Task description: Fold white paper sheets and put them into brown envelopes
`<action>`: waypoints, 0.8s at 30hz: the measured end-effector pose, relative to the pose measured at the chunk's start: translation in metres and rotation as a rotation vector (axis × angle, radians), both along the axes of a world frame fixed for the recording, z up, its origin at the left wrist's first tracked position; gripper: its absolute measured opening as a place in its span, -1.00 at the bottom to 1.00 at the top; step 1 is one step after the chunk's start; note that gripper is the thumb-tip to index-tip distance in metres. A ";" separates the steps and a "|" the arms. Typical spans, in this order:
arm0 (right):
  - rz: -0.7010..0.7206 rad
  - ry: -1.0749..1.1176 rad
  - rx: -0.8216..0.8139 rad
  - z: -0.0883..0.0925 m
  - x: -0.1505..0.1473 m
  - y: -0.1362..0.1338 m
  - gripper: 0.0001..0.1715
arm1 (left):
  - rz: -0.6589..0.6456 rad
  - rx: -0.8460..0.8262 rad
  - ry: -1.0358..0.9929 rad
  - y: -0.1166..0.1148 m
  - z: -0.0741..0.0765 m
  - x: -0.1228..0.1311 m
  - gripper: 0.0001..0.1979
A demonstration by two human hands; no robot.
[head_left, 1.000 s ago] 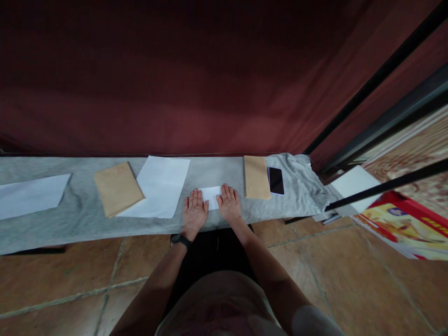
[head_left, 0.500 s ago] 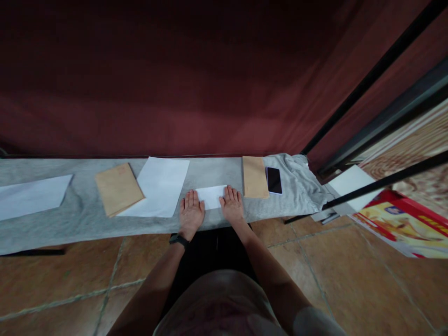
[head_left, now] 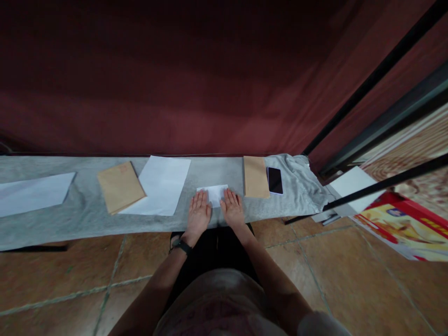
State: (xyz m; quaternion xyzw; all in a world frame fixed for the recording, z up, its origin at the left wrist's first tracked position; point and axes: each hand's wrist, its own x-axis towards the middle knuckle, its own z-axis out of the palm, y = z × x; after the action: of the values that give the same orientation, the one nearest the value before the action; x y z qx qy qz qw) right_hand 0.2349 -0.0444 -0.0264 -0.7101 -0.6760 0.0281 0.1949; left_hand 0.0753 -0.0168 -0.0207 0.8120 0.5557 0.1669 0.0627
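A small folded white paper [head_left: 216,192] lies on the grey cloth [head_left: 87,219] that covers a long low table. My left hand [head_left: 199,214] lies flat and open on the paper's left part, fingers stretched forward. A black band sits on that wrist. My right hand [head_left: 232,209] rests flat and open on the paper's right part. The two hands lie close together, with a strip of the paper showing between and beyond the fingertips.
On the cloth to the left lie a large white sheet [head_left: 161,185], a brown envelope [head_left: 121,186] and another white sheet [head_left: 33,193]. To the right lie a narrow brown envelope [head_left: 255,177] and a black phone [head_left: 275,180]. A dark red curtain [head_left: 175,84] hangs behind.
Both hands have drawn closer together over the folded paper, the left one moving right. They stay flat on it, and less of the paper shows between them.
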 end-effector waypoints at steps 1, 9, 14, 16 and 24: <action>0.032 0.011 -0.005 0.001 -0.003 -0.002 -0.41 | -0.057 -0.009 0.002 -0.003 0.001 0.005 -0.40; 0.171 0.000 -0.013 -0.001 -0.001 -0.020 -0.44 | -0.157 -0.067 0.086 -0.014 -0.002 0.011 -0.42; 0.135 -0.022 0.005 -0.006 0.008 -0.027 -0.40 | -0.066 -0.031 0.086 -0.014 -0.006 0.000 -0.38; 0.113 -0.029 0.001 -0.006 0.011 -0.029 -0.39 | -0.037 -0.019 0.081 -0.014 -0.007 -0.005 -0.38; 0.070 -0.041 -0.009 -0.007 0.019 -0.034 -0.37 | 0.022 -0.011 0.061 -0.012 -0.009 -0.021 -0.36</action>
State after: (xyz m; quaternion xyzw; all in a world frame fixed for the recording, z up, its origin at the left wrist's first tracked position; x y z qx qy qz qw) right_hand 0.2536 -0.0783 -0.0335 -0.6872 -0.7043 0.0234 0.1766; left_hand 0.0543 -0.0291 -0.0295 0.8103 0.5670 0.1397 0.0485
